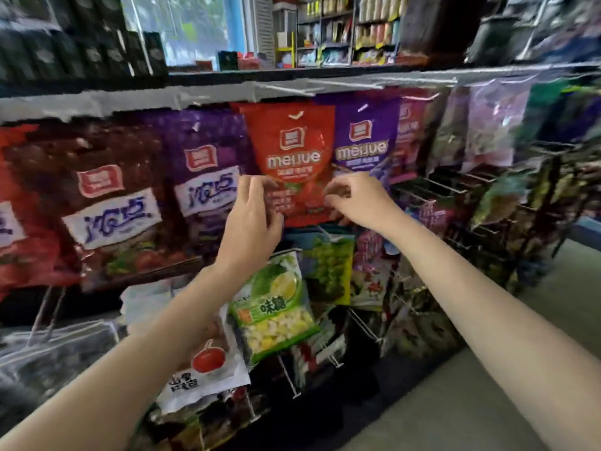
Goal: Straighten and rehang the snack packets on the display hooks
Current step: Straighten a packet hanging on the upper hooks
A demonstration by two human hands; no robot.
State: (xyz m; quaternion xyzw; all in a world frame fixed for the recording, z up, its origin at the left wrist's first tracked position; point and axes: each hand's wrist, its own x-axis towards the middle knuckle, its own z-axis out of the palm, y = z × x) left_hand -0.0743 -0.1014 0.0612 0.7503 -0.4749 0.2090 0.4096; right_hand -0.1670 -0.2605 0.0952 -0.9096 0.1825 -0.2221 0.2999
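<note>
One red packet hangs in the top row of the rack, its punched hole on a hook and its face square to the camera. Two hands hold it by its lower half. The left hand grips the lower left edge, fingers curled round the side of the foil. The right hand pinches the lower right edge, fingers bent and close together.

On the same row, one purple packet with the same logo hangs just beside it on the right, and more packets beyond that are too blurred to count. To the left hang three larger bags: one purple bag, one dark brown bag and one red bag cut off by the picture's edge.

In the row below, one green packet hangs tilted, with one white packet showing a tomato lower left of it and one green-and-yellow packet behind it to the right. Bare wire hooks stick out near them; their number is unclear.

Above the rack runs a shelf edge. Behind it are stocked shelves and a window. A pale floor lies lower right.
</note>
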